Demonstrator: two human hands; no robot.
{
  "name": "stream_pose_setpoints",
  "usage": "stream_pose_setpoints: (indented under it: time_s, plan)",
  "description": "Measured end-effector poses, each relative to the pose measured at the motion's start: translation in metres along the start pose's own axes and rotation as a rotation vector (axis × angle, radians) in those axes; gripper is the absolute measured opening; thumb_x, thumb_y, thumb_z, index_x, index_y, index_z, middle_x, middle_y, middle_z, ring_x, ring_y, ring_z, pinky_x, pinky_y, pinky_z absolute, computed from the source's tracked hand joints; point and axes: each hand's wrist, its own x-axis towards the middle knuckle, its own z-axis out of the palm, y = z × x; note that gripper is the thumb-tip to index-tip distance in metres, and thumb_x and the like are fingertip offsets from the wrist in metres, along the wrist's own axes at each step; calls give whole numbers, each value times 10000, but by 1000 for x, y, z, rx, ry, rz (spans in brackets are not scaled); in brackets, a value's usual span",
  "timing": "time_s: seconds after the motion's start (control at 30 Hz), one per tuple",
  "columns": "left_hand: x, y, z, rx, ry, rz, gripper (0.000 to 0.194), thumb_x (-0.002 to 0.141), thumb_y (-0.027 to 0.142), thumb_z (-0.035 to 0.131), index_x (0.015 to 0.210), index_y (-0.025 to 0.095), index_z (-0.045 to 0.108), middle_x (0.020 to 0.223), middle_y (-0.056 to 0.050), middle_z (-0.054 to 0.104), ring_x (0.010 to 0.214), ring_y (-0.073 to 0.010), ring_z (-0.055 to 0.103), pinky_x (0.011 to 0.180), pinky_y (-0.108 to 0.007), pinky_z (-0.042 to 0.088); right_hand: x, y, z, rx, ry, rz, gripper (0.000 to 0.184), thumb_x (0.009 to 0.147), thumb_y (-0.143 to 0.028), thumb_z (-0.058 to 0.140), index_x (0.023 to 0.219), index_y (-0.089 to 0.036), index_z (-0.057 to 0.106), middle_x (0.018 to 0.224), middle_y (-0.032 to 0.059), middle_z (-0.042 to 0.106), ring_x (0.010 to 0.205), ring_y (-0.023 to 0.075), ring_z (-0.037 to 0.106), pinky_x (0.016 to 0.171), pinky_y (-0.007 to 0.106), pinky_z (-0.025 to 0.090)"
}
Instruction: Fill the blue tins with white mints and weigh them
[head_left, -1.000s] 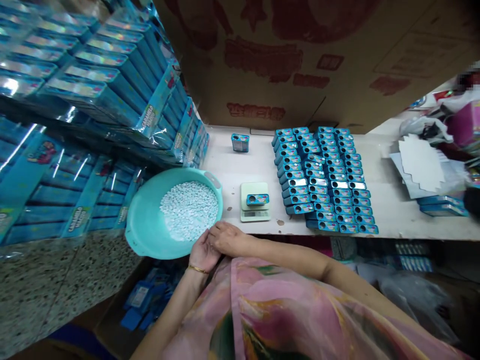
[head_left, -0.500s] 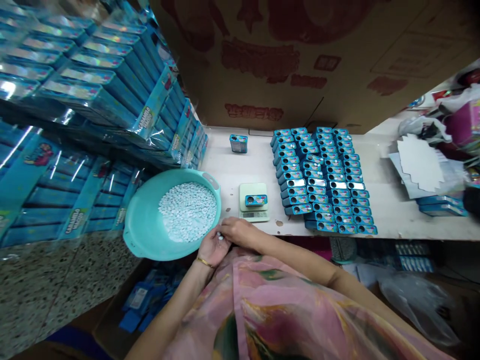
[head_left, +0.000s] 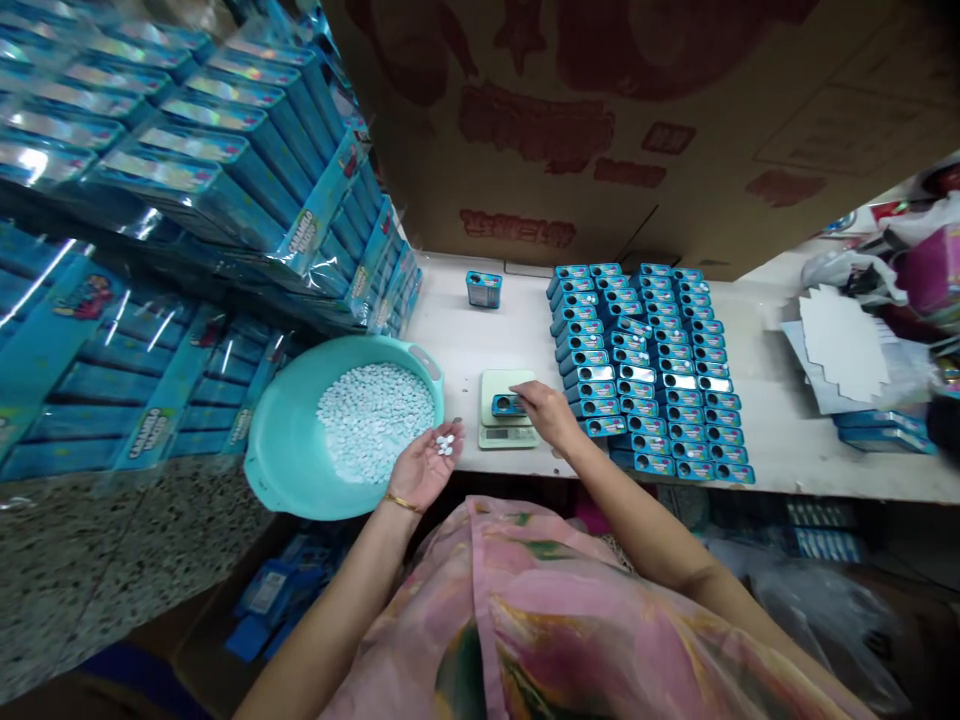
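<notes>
My left hand (head_left: 426,462) lies palm up at the rim of a turquoise basin (head_left: 281,440), cupped around several small white candies (head_left: 445,444). Inside the basin is a heap of the same white candies (head_left: 375,415). My right hand (head_left: 547,412) reaches over a small digital scale (head_left: 508,437), its fingertips pinched at the right part of a blue candy tin (head_left: 504,405) that stands on the scale. The fingers cover part of the tin's top, and what they pinch is hidden.
Rows of upright blue tins (head_left: 660,370) stand right of the scale, and a single tin (head_left: 484,289) stands behind it. Wrapped packs of blue tins (head_left: 247,180) are stacked at left. A large cardboard box (head_left: 562,130) closes off the back. White card pieces (head_left: 844,340) lie far right.
My right hand has left my left palm and moved up and right to the tin on the scale. The left hand has opened out flatter, showing the candies in its palm.
</notes>
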Motion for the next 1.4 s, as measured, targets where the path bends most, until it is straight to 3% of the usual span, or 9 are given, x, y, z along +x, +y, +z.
stream_pose_setpoints:
  time_s: [0.07,0.33,0.57,0.7,0.93,1.07,1.13,1.27,1.4]
  plan:
    - [-3,16,-16,-5,49,75,229,806,123,382,755,86,602,773,-107,627,767,-158,604,611,-242,524,-3,8,-6,-32,24,18,253,816,-200,458,1050,-171,551,997,63,577,937,158,506,822,282,406]
    - [-3,69,-76,-44,266,294,219,805,123,368,737,108,575,751,-83,588,703,-131,585,537,-211,507,-11,21,-13,-164,-171,-4,608,683,-336,629,1226,-206,386,1204,97,432,1055,253,411,837,419,384]
    - [30,65,-70,295,333,241,61,692,82,544,729,127,561,542,28,465,432,-30,434,374,-110,338,-7,24,-7,-147,-226,-14,634,664,-316,646,1224,-212,367,1193,90,426,1052,238,413,829,397,401]
    - [54,62,-67,526,406,299,177,565,126,662,711,132,562,471,69,414,374,-24,347,341,-127,247,-7,23,-6,-142,-225,-8,633,661,-302,648,1220,-202,370,1194,88,427,1059,233,412,845,384,399]
    - [76,57,-64,1059,554,510,254,438,216,731,645,150,599,553,27,501,508,-94,436,455,-205,323,-11,27,1,-126,-189,9,604,671,-268,636,1212,-199,376,1195,83,434,1059,215,417,862,364,392]
    - [68,55,-52,809,497,514,134,597,237,633,688,167,565,511,46,449,456,-83,398,436,-199,312,-7,29,8,-59,-204,57,409,721,-196,562,1116,-186,456,1068,67,526,964,187,482,804,332,415]
    - [57,53,-42,612,385,418,83,698,248,545,697,164,544,508,46,430,429,-65,383,412,-179,306,-2,18,7,-25,-180,45,347,735,-205,540,1076,-183,479,997,56,552,911,179,497,776,316,419]
    - [35,45,-17,132,128,135,184,798,224,436,677,130,539,561,0,490,456,-55,442,406,-158,345,7,-33,-8,-71,-107,-138,383,753,-264,524,1118,-168,459,989,70,535,910,198,461,789,315,391]
    - [27,34,5,33,78,107,251,821,243,409,665,116,558,588,-29,542,510,-89,506,451,-201,411,17,-79,-16,-193,-146,-298,388,782,-291,481,1145,-160,443,967,90,527,870,213,448,756,334,370]
